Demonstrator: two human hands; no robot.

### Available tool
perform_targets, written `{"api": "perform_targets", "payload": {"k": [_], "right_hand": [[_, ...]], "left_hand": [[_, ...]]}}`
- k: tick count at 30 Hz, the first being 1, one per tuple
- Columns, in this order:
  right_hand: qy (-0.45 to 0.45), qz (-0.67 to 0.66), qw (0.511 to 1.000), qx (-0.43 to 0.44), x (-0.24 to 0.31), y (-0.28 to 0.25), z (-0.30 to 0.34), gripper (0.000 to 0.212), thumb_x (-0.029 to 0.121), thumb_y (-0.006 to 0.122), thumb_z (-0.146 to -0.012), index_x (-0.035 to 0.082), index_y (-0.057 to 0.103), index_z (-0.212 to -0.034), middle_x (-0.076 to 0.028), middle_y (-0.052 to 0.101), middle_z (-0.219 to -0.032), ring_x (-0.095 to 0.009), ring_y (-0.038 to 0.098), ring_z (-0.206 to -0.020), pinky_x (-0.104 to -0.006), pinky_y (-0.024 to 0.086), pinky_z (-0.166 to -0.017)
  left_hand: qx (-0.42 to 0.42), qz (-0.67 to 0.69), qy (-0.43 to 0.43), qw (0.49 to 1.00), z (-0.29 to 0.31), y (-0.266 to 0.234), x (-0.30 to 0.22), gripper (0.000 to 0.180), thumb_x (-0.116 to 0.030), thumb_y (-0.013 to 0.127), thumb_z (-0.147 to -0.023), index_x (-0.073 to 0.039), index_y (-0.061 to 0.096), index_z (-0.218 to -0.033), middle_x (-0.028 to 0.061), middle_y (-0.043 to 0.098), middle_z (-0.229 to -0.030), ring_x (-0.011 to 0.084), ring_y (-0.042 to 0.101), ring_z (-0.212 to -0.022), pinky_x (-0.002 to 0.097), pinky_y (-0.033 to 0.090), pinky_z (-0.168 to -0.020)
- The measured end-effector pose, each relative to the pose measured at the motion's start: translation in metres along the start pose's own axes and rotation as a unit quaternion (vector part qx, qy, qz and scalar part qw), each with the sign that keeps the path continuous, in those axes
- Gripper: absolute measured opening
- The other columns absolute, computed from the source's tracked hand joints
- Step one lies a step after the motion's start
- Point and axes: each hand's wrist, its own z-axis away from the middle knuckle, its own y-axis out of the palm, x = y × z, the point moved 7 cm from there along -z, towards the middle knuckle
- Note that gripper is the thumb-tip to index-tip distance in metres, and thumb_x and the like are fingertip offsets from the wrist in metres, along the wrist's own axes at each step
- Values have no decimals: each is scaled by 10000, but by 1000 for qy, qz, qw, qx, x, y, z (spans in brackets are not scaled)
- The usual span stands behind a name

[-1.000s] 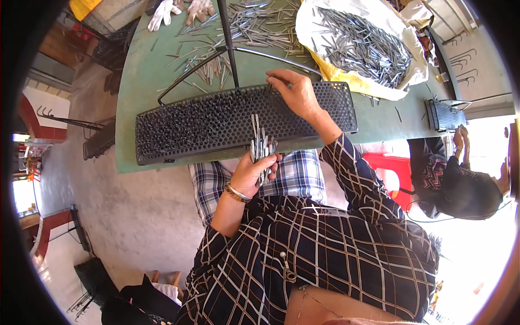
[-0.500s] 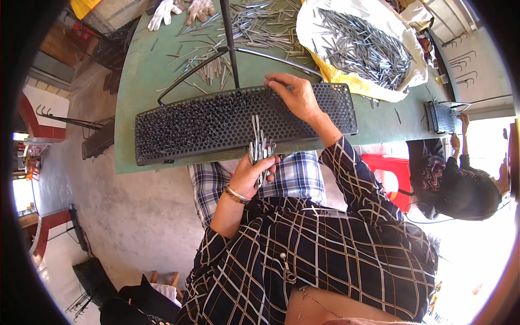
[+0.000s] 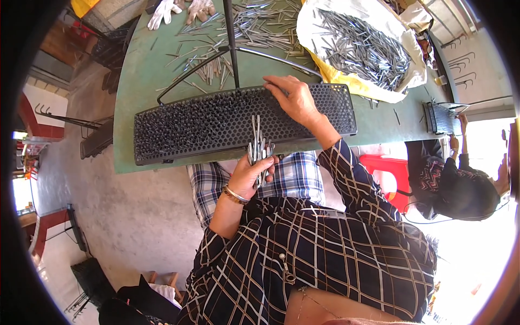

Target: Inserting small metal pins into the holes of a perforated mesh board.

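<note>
A long black perforated rack (image 3: pixel 333 108) stands along the near edge of the green table, with black metal uprights behind it. Many small dark pieces are set in the holes of its left half; to the right, more holes are bare. My left hand (image 3: pixel 249 174), in front of the rack, is closed round a bundle of slim metal rods (image 3: pixel 256 135) pointing up. My right hand (image 3: pixel 298 100) reaches over the rack's middle, with thumb and fingertips bent together at the far upper rim. Whatever is between those fingertips is too small or hidden to make out.
Loose metal rods (image 3: pixel 260 27) lie scattered over the green table (image 3: pixel 146 70). A white and yellow sack (image 3: pixel 317 40) full of rods lies behind at right. Work gloves (image 3: pixel 162 13) rest at far left. Another person (image 3: pixel 460 184) works at a similar rack on the right, near a red stool (image 3: pixel 387 168).
My right hand has shifted slightly left along the rack's far rim. My left hand keeps its hold on the rods, and the rack looks the same.
</note>
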Motion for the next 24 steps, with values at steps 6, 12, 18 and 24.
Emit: {"api": "perform_targets", "payload": {"k": [6, 12, 18, 24], "right_hand": [[-44, 22, 999, -7, 1, 6, 4, 244, 98, 644, -837, 34, 655, -1072, -136, 676, -884, -306, 620, -807, -367, 491, -748], [-66, 45, 997, -18, 8, 5, 4, 243, 93, 643, -831, 32, 656, -1066, -126, 659, -855, -302, 591, -779, -373, 473, -738], [-95, 66, 993, -17, 15, 6, -1, 214, 73, 631, -824, 24, 655, -1032, -115, 637, -857, -298, 573, -786, -379, 459, -745], [-115, 76, 990, -3, 16, 8, -1, 210, 63, 624, -824, 26, 651, -1030, -112, 632, -876, -300, 564, -799, -385, 450, -759]], "left_hand": [[5, -8, 0, 1000, -1, -1, 2, 282, -122, 646, -863, -70, 510, -1104, 79, 624, -927, 114, 575, -741, 251, 483, -556], [12, -12, 1, 1000, -1, -1, 2, 284, -122, 646, -861, -70, 512, -1106, 79, 626, -924, 114, 575, -743, 253, 482, -556], [18, -15, -3, 1000, -1, 2, 3, 291, -128, 648, -861, -65, 511, -1110, 79, 627, -928, 116, 577, -749, 258, 484, -559], [11, -13, 3, 1000, 0, -1, 1, 295, -121, 645, -862, -61, 506, -1116, 85, 626, -930, 118, 579, -738, 258, 489, -552]]}}
